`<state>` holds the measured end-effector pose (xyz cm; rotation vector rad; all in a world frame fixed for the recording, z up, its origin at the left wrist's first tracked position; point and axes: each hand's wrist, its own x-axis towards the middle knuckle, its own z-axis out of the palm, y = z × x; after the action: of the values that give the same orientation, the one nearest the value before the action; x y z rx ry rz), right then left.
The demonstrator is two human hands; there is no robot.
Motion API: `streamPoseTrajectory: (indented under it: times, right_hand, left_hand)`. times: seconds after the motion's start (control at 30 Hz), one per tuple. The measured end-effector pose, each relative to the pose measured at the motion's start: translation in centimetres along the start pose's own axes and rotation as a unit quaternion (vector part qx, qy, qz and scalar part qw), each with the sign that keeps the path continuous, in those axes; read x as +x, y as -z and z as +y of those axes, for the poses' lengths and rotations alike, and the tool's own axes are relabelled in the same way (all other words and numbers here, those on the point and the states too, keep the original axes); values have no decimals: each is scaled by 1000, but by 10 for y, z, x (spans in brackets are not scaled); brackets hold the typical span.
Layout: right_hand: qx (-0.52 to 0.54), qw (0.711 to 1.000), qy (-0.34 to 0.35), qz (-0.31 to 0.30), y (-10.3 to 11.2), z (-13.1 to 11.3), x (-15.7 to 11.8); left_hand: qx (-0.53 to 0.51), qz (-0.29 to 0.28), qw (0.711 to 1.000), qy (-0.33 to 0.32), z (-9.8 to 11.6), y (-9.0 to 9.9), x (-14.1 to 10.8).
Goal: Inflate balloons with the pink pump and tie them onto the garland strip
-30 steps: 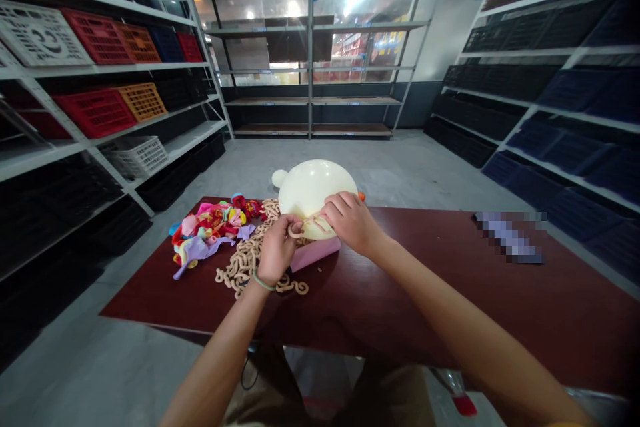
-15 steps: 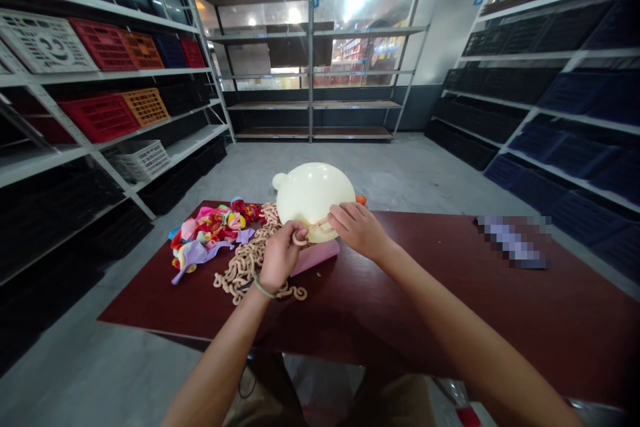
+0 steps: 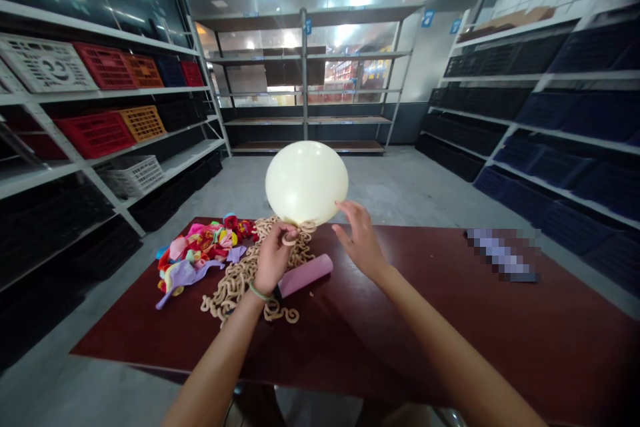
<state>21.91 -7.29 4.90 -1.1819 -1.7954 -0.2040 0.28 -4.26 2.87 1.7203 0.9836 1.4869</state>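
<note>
A pale, inflated balloon (image 3: 307, 181) is above the far edge of the table. At its lower end my left hand (image 3: 275, 253) is closed, pinching its neck together with a small beige curled piece. My right hand (image 3: 359, 237) is raised at the balloon's lower right side, its fingers apart and nothing held. Beneath and beside my left hand lies a pile of beige curly pieces (image 3: 237, 283). A pink cylinder (image 3: 307, 275) rests on the table just right of the pile.
Colourful deflated balloons (image 3: 200, 250) are heaped on the left part of the dark red table (image 3: 400, 320). A blurred purplish item (image 3: 500, 253) lies at the right. Shelves with crates (image 3: 103, 133) stand beyond both sides.
My right hand has come away from the balloon's neck and its fingers have spread. The balloon has tipped more upright, and its small knob is out of sight. The view has tilted up slightly.
</note>
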Motion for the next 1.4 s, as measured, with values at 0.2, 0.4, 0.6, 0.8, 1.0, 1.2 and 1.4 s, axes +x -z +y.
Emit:
streamPoseTrajectory:
  times: [0.2,0.4,0.6,0.8,1.0,1.2,1.4]
  right_hand:
    - [-95,995,21,-16,-6,15,0]
    - [-149,983,-27,-105,-6,27,33]
    - [-122,982,-77,-121,-8,29,22]
    - [-66,985,-96,-128,-26,21,3]
    - [5,992,-37,-121,-50,5,-11]
    - [-20,993,21,-113,-77,-4,-49]
    - [-1,989,75,-129,-85,-7,-70]
  left_hand:
    - [-14,-18,1000,-15,3,-23,21]
    - [7,-85,996,14,-8,-49,73]
    - [50,-77,995,35,-37,-43,82]
    - [67,-61,994,60,-39,-12,57]
    - [91,-38,993,58,-48,22,32]
    - [137,-26,987,81,-82,59,15]
    - [176,29,975,130,-98,88,3]
